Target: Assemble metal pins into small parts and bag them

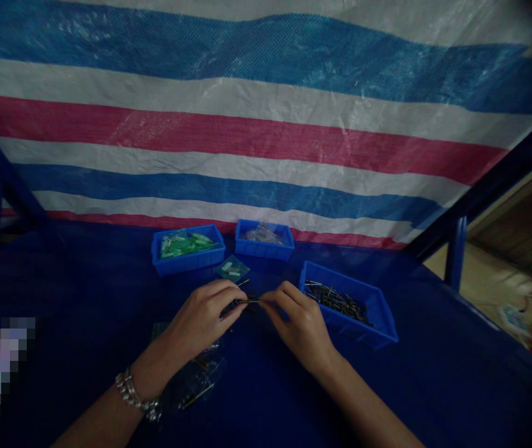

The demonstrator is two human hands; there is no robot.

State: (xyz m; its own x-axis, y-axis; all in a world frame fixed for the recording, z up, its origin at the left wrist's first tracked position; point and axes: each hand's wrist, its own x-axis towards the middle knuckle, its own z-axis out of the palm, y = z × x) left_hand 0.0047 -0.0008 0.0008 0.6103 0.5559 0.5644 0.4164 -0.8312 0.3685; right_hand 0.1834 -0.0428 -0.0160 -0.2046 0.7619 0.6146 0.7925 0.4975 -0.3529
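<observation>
Between my two hands, in the middle of the table, is a thin dark metal rod point(253, 301), held roughly level. My left hand point(205, 311) pinches its left end between thumb and fingers. The other end sits in the fingertips of my right hand point(300, 320). A few more thin dark pieces lie just behind and below the fingers, partly hidden. Clear plastic bags point(198, 382) with slim rods in them lie beneath my left forearm. Just behind my left hand is a small clear bag point(233, 268) with pale pieces in it.
A blue bin point(363, 334) holding many dark thin rods point(335, 300) stands at the right. Farther back are a bin point(195, 262) of green packets and a bin point(266, 251) of clear bags. A striped tarp point(247, 137) hangs behind the blue table point(415, 373).
</observation>
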